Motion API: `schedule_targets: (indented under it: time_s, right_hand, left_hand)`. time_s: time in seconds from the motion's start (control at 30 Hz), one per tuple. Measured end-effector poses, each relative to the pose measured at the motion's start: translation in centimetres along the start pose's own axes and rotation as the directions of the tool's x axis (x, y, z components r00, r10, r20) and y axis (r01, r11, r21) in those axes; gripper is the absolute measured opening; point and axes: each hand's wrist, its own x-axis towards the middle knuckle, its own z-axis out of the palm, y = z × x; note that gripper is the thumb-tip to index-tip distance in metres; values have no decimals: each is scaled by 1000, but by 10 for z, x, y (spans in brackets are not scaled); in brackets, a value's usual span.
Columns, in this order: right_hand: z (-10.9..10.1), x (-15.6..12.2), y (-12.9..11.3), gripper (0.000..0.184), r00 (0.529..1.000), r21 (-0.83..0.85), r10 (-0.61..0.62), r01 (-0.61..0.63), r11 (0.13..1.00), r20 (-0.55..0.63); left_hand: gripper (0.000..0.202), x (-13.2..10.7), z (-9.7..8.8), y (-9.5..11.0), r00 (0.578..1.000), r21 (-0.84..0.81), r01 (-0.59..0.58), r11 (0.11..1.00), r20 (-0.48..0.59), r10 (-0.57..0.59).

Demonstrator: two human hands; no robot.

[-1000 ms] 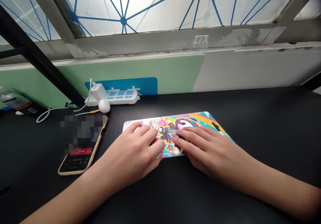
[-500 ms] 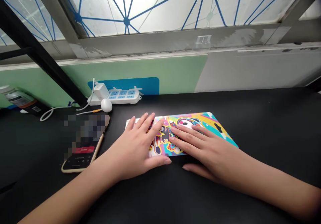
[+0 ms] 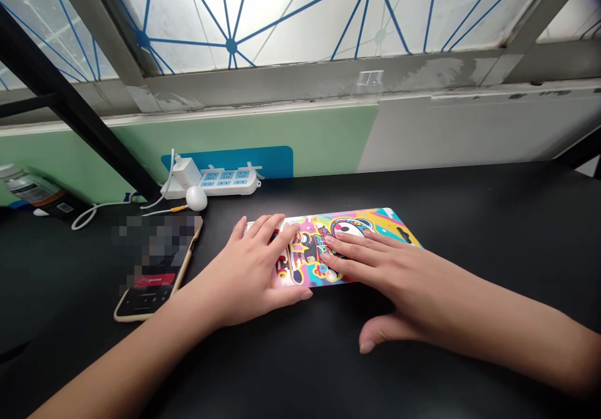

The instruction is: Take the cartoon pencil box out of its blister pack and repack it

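A bottle (image 3: 30, 188) sits far left, its label too small to read, then a phone (image 3: 157, 268) with a blurred screen and a white power strip (image 3: 211, 182). On the black table (image 3: 493, 218), under a blue-taped window (image 3: 300, 12), the left hand (image 3: 248, 265) and right hand (image 3: 389, 262) lie open, fingers released and flat on a bright cartoon card (image 3: 357, 231), its lettering hard to make out.

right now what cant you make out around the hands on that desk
In the head view:
The phone: a pixel mosaic covers the upper part, so that part of the screen is unreadable.
The printed panel: the left hand and right hand hide much of its picture.
The bottle: its label is too small to read.
The white round object: too small to tell what it is.
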Motion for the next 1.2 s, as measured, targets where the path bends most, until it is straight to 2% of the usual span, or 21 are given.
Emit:
schedule_targets:
  time_s: [0.1,0.3,0.4,0.5,0.6,0.7,0.87,1.0,1.2]
  right_hand:
    - [-4,-8,7,100,999,9,31,-31,999,-8]
    - [-19,-20,21,63,995,-22,94,-94,995,-16]
    - [-15,-11,18,56,992,-61,80,-86,994,-95]
    - [2,3,10,64,991,-117,34,-50,992,-133]
    - [21,13,2,83,996,-148,23,-36,988,-86]
    - [27,13,2,87,998,-119,50,-55,991,-41]
    - [13,-2,16,97,997,-9,55,-55,998,54]
    - [0,-13,29,98,993,-6,53,-53,999,107]
    - [-14,-31,46,69,993,-47,67,-62,997,102]
  left_hand:
    - [88,0,-1,0,1000,-1,1,1000,0,-1]
    - [92,1,-2,1,999,-16,12,1000,37,-11]
    - [94,1,-2,1,999,-17,18,1000,49,-17]
    - [95,1,0,0,998,-15,15,1000,55,-14]
    - [96,1,1,-2,998,-12,2,1000,56,-2]
    - [97,1,2,-2,999,-19,1,1000,53,0]
    - [100,2,4,3,999,-63,-29,998,39,32]
    - [101,2,3,7,999,-72,-23,997,48,26]
    - [104,2,-1,8,997,-67,-12,998,80,17]
